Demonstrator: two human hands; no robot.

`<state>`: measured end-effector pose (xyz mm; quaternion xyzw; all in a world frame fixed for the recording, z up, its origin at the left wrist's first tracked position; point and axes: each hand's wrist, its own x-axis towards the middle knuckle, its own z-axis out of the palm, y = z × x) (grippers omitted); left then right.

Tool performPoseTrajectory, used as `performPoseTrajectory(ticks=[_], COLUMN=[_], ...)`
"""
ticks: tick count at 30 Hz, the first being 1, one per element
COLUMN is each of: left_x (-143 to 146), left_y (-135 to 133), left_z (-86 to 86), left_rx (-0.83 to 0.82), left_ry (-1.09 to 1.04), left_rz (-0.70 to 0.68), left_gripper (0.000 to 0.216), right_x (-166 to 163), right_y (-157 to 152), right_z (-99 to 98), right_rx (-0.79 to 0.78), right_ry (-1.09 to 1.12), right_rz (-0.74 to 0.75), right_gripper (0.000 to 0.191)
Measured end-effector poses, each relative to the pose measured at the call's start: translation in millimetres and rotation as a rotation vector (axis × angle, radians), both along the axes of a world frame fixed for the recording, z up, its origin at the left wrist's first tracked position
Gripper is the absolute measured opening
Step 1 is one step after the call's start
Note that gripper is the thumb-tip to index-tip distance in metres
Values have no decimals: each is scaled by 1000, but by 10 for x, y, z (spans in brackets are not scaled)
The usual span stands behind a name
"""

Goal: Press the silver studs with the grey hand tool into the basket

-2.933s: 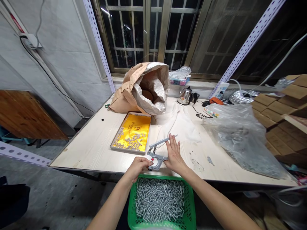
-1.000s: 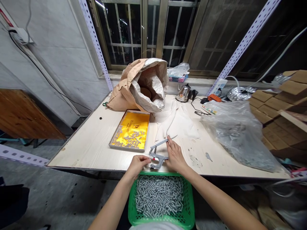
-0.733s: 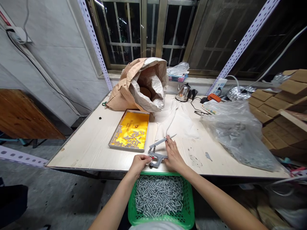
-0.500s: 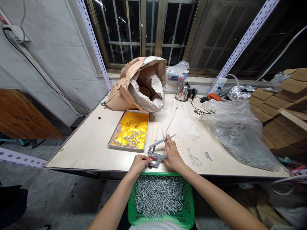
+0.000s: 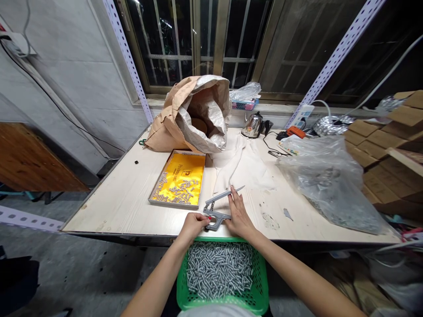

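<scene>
A grey metal hand tool (image 5: 216, 223) with a sprung lever (image 5: 222, 198) and a ring-like frame lies at the table's front edge. My right hand (image 5: 241, 216) holds it from the right, fingertips over the raised lever and thumb side by the lower handle. On the other side, my left hand (image 5: 193, 226) is closed in a pinch at the frame's opening, beside a small red part (image 5: 209, 218). What its fingertips hold is too small to make out. Just below both hands, a green basket (image 5: 183, 281) holds a heap of small silvery spring-like pieces (image 5: 220, 270).
A shallow box (image 5: 175, 205) with yellow cloth and scattered metal pieces lies left of the tool. Behind it leans an open paper sack (image 5: 165, 127). A kettle (image 5: 253, 125), a large plastic bag (image 5: 325, 176) and cardboard boxes (image 5: 390, 163) occupy the back and right.
The view has shifted very slightly. Both hands and the tool stay almost in place, with the lever still raised.
</scene>
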<state>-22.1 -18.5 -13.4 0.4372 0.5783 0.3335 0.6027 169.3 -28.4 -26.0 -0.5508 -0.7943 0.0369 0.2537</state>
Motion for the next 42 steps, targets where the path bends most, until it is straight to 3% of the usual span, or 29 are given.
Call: performPoseTrajectory(ticks=[11, 16, 20, 26, 32, 37, 42], left_x=[-35, -20, 1, 7, -24, 5, 20], left_y=[-27, -40, -39, -30, 15, 18, 17], left_z=[39, 24, 24, -18, -75, -84, -85], left_rx=[85, 77, -21, 78, 133, 130, 134], left_ry=[53, 26, 15, -25, -29, -15, -67], left_rz=[-87, -31, -59, 10, 91, 51, 103], left_gripper=[13, 12, 16, 20, 21, 24, 24], right_x=[-11, -23, -37, -13, 53, 36, 13], right_y=[-68, -41, -5, 33, 106, 137, 136], right_z=[-78, -72, -61, -12, 33, -20, 8], right_rx=[24, 29, 20, 47, -2, -11, -147], right_ry=[27, 71, 120, 14, -106, -124, -86], right_rz=[11, 0, -22, -73, -90, -63, -38], right_gripper=[99, 100, 99, 93, 82, 87, 88])
